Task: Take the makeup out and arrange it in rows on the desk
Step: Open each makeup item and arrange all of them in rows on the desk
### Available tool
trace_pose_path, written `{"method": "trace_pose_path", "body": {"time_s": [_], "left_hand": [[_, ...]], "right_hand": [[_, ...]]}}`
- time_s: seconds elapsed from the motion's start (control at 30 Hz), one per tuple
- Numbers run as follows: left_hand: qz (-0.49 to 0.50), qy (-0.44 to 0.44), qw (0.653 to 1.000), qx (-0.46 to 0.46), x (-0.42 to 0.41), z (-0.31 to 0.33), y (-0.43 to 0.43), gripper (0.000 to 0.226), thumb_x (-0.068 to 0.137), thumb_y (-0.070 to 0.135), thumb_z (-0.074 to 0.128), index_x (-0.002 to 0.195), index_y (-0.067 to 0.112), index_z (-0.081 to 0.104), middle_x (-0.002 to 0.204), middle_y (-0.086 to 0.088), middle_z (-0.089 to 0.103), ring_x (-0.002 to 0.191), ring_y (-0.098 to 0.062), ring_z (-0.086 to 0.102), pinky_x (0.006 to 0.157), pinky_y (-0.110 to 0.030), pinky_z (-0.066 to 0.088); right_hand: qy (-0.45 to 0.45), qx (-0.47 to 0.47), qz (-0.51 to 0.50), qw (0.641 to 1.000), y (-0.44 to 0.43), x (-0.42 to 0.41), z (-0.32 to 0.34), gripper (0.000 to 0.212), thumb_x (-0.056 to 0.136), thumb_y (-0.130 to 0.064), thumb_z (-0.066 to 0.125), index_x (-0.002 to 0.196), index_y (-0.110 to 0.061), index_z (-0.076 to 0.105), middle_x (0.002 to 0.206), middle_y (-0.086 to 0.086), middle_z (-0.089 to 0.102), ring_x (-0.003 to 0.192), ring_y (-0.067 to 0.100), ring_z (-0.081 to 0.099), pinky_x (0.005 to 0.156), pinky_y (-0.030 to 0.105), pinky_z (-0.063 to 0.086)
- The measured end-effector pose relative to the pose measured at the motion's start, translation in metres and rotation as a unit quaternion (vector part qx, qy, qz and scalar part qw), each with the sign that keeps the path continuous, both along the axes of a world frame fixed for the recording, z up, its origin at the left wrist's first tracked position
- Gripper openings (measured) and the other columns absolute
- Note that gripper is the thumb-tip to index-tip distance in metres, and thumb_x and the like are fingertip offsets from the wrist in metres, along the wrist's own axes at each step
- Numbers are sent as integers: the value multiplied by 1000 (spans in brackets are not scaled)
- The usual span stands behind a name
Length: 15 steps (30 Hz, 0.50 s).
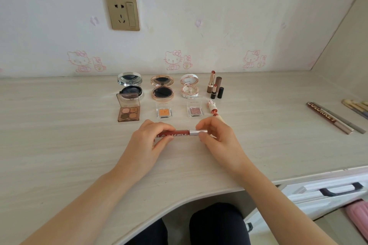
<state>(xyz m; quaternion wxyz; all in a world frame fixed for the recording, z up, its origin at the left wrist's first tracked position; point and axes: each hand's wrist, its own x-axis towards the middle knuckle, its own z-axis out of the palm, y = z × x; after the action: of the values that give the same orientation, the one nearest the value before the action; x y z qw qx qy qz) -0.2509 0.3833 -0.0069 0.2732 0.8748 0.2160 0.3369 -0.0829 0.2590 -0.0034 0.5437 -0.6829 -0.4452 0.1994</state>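
Both hands' grip closes on a red lip-gloss tube (182, 133): left hand (148, 141) on the body, right hand (216, 138) pinching the silver cap, just in front of the eyeshadow palette (129, 112) on the worktop (59, 135).

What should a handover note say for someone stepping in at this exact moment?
Left hand grips the dark red lip gloss tube by its body; right hand pinches its silver cap end, tube horizontal just above the pale wood-grain desk.
Done: back row of three open round compacts and upright lipsticks; second row of the brown four-pan eyeshadow palette, two clear single-shadow cases and a small tube lying on its side.
Left: place this tube; the long slim pencils at far right lie unsorted.
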Motion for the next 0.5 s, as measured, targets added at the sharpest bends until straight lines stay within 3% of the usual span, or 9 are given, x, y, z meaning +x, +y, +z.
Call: {"method": "trace_pose_path", "body": {"time_s": [0.1, 0.2, 0.27, 0.37, 0.43, 0.5], "left_hand": [[2, -7, 1000, -9, 0, 0, 1, 21, 84, 16, 70, 101, 28, 69, 89, 14, 57, 87, 5, 55, 76, -3, 36], [4, -8, 1000, -7, 0, 0, 1, 21, 84, 17, 69, 101, 29, 68, 91, 12, 58, 89, 3, 56, 77, -4, 38], [3, -8, 1000, -11, 0, -1, 1, 20, 85, 17, 69, 101, 30, 68, 91, 12, 58, 89, 3, 56, 76, -4, 38], [2, -5, 1000, -14, -1, -1, 0, 20, 85, 18, 69, 101, 30, 68, 91, 12, 58, 89, 2, 56, 76, -4, 38], [2, -5, 1000, -12, 0, -1, 1, 21, 85, 17, 69, 101, 30, 68, 91, 13, 58, 89, 3, 55, 76, -4, 37], [4, -6, 1000, -8, 0, 0, 1, 21, 85, 17, 69, 101, 30, 68, 91, 13, 58, 88, 3, 55, 76, -5, 38]], "right_hand": [[32, 22, 1, 999, 1, 0, 0, 14, 86, -11, 62, 96, -21, 59, 103, 8, 61, 83, 14, 60, 65, 23, 47], [15, 7, -4, 1000, 3, -3, -1, 13, 93, -29, 54, 88, -21, 63, 82, 0, 69, 69, 6, 61, 63, 19, 47], [-2, 3, -2, 1000, 3, -2, -3, 13, 94, -22, 53, 87, -23, 63, 80, -2, 68, 68, 6, 60, 63, 18, 46], [-15, 5, 9, 1000, 2, 1, -4, 20, 87, -9, 58, 93, -27, 59, 102, 2, 60, 90, 15, 60, 66, 18, 46], [11, 13, 8, 1000, 2, 1, -3, 16, 84, -19, 64, 96, -26, 57, 107, 4, 59, 92, 17, 61, 65, 20, 46], [38, 15, -2, 999, 4, -2, -2, 17, 86, -36, 62, 98, -25, 58, 98, 1, 65, 84, 11, 64, 64, 20, 48]]}}
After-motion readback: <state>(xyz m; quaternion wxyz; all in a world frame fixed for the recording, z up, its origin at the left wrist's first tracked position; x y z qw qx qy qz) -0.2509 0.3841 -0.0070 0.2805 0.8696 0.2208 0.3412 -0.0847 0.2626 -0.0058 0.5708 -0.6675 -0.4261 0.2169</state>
